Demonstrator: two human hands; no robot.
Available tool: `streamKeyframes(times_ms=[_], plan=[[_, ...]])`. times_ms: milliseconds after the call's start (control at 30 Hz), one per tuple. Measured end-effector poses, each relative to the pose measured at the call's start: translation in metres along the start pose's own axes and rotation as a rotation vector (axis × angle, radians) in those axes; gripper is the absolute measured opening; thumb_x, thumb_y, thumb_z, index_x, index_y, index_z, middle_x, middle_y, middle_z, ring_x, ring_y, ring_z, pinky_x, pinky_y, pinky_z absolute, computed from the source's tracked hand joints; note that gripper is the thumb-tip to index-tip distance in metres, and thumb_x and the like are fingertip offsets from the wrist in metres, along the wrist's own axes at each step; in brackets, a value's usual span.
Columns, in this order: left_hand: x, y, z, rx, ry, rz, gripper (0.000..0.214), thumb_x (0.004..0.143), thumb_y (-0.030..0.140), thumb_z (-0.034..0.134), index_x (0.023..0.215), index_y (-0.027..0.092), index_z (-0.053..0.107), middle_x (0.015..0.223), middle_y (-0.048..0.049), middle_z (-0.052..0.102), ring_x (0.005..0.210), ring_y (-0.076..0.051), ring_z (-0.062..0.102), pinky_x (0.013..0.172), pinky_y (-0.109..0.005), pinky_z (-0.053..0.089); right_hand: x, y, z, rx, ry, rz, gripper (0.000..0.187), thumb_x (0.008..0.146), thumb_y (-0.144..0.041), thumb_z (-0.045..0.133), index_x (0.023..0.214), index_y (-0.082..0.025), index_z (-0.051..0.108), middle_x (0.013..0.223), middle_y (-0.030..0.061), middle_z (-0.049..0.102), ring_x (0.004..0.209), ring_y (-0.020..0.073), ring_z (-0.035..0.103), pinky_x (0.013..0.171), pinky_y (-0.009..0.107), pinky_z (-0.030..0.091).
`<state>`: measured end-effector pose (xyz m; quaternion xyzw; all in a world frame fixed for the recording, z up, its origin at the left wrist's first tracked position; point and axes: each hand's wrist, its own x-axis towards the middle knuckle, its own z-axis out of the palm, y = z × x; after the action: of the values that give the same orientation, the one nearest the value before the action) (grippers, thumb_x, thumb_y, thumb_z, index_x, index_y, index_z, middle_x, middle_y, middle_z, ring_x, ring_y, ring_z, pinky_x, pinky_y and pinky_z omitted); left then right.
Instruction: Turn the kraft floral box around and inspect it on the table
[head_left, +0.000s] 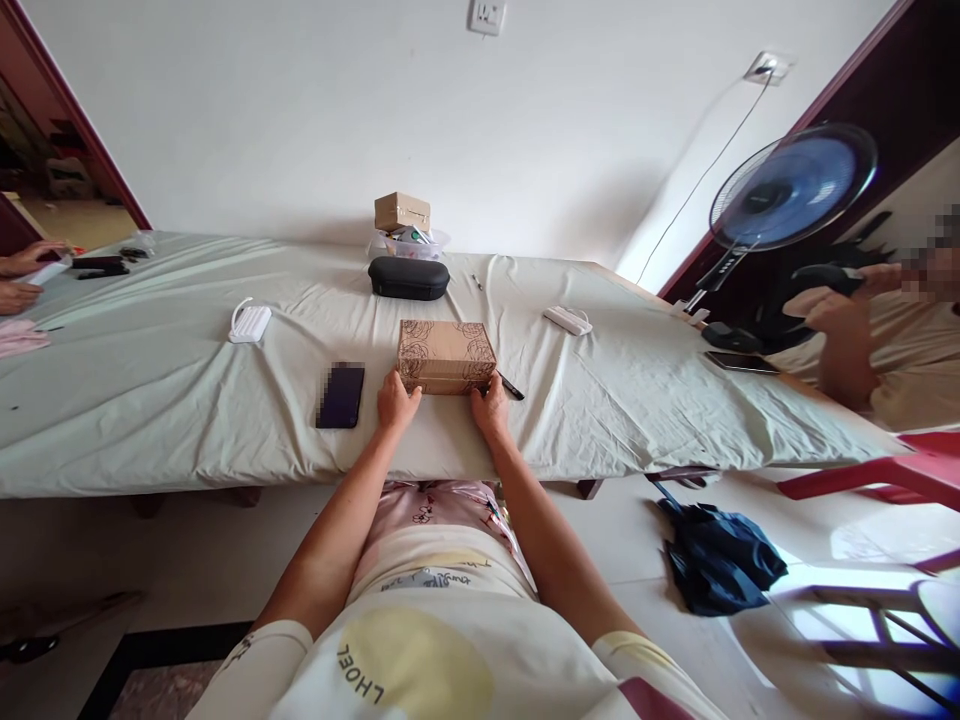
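Observation:
A brown cardboard box with a printed flower pattern (445, 354) lies on the cloth-covered table (150, 400) right in front of me. My left hand (396, 400) rests against the box's near left corner, fingers curled on its edge. My right hand (490, 405) touches the near right corner the same way. A black pen (512, 387) lies just right of the box, beside my right hand. A dark phone (340, 395) lies flat to the left of my left hand.
Behind the box are a black case (409, 277), a clear tub with a small carton on top (403, 212), and two white gadgets (250, 323) (568, 320). Another person's hands (22, 275) are at far left; a person sits at right by a fan (791, 190). Red chair (892, 470) at right.

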<state>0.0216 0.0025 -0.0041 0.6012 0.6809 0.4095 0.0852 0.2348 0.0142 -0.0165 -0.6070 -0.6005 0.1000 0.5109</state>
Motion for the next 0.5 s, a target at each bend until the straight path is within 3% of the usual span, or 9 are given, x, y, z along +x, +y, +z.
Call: streamKeyframes(times_ms=[133,233,400,500], plan=[[-0.0038,0.0025,0.0,0.033,0.021,0.033,0.072,0.082,0.029,0.079,0.144,0.007,0.049,0.14,-0.0298,0.064,0.134,-0.04,0.062,0.113,-0.053,0.046,-0.0022,-0.002,0.0006,-0.045,0.006,-0.006,0.069,0.08,-0.033,0.059,0.146,-0.016,0.047,0.14,0.0219,0.065,0.129,0.0357,0.06,0.112,0.056,0.048],[-0.0063,0.0039,0.001,0.078,0.014,0.036,0.083,0.081,0.032,0.081,0.15,0.005,0.043,0.137,-0.0312,0.065,0.132,-0.041,0.063,0.117,-0.058,0.041,-0.0044,-0.0029,0.0025,-0.106,-0.003,0.011,0.085,0.078,-0.04,0.069,0.152,-0.013,0.04,0.142,0.0264,0.062,0.132,0.0406,0.059,0.112,0.062,0.045],[-0.0058,0.0036,0.0016,-0.001,0.043,0.047,0.085,0.085,0.036,0.078,0.153,0.003,0.038,0.138,-0.0321,0.064,0.131,-0.041,0.064,0.112,-0.055,0.047,-0.0059,-0.0033,0.0022,-0.073,0.049,-0.083,0.093,0.084,-0.046,0.07,0.161,-0.016,0.029,0.15,0.025,0.057,0.133,0.0371,0.06,0.109,0.055,0.05],[-0.004,0.0033,-0.0008,-0.077,0.101,0.061,0.083,0.089,0.038,0.073,0.155,0.004,0.036,0.145,-0.0318,0.059,0.136,-0.04,0.061,0.112,-0.051,0.049,-0.005,-0.0057,-0.0008,-0.054,0.103,-0.105,0.09,0.088,-0.049,0.067,0.162,-0.016,0.029,0.139,0.0221,0.064,0.126,0.0349,0.063,0.108,0.055,0.05]])
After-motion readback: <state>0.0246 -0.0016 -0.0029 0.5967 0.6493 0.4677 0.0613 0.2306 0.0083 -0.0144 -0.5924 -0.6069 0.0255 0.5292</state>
